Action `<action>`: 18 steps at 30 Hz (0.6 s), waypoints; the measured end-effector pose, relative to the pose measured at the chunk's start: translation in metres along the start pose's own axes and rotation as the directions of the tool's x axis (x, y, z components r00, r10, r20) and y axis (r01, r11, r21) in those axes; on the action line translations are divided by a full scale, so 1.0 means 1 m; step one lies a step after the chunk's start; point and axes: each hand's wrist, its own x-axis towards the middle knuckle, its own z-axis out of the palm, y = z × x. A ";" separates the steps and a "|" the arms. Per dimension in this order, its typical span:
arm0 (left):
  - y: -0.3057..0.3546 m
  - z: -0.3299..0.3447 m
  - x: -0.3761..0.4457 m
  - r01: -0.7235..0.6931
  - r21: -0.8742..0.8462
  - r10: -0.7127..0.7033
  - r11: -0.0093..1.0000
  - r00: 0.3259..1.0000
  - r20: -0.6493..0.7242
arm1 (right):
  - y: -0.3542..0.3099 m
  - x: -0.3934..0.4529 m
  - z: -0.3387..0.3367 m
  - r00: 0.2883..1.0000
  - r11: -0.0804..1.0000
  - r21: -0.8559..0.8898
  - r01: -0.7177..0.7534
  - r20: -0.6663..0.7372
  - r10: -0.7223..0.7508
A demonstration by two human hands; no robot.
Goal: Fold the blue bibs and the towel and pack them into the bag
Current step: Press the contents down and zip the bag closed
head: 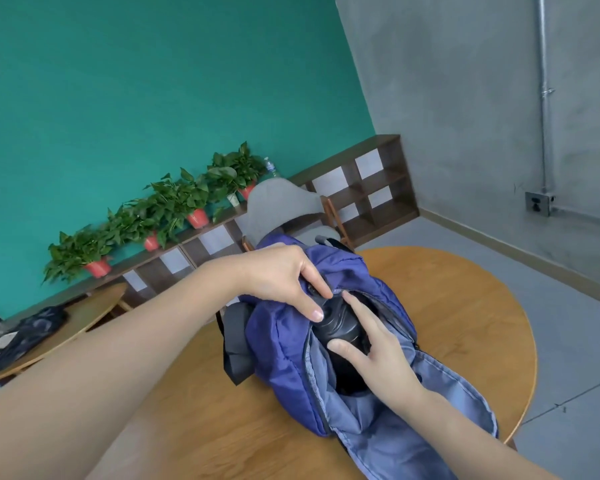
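Two bare hands of yours meet at the blue-purple fabric backpack lying unzipped on the round wooden table. Your left hand pinches the bag's upper edge; your right hand, fingers spread, presses a black rounded object inside. Behind stand a grey chair, a low brown shelf bearing red-potted plants, a teal wall and a grey concrete wall.

Blue-purple bag lies unzipped on the table — dark contents showing.
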 end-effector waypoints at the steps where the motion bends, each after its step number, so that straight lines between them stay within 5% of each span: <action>1: 0.002 0.001 0.003 0.014 0.009 -0.014 1.000 0.999 0.033 | 0.002 -0.001 0.000 1.000 1.000 0.017 -0.011 -0.005 0.011; 7: 0.009 0.009 0.027 0.057 0.027 -0.059 0.998 0.996 0.069 | 0.025 -0.014 0.003 0.978 0.960 0.202 -0.196 -0.025 0.206; 12: 0.004 0.007 0.036 0.096 0.030 -0.094 0.995 0.993 -0.066 | 0.038 -0.019 -0.002 0.950 0.906 0.290 -0.308 0.045 0.309; 18: -0.003 0.001 0.027 0.087 0.189 -0.070 0.978 0.993 -0.092 | 0.040 -0.016 -0.001 0.922 0.897 0.213 -0.387 0.069 0.381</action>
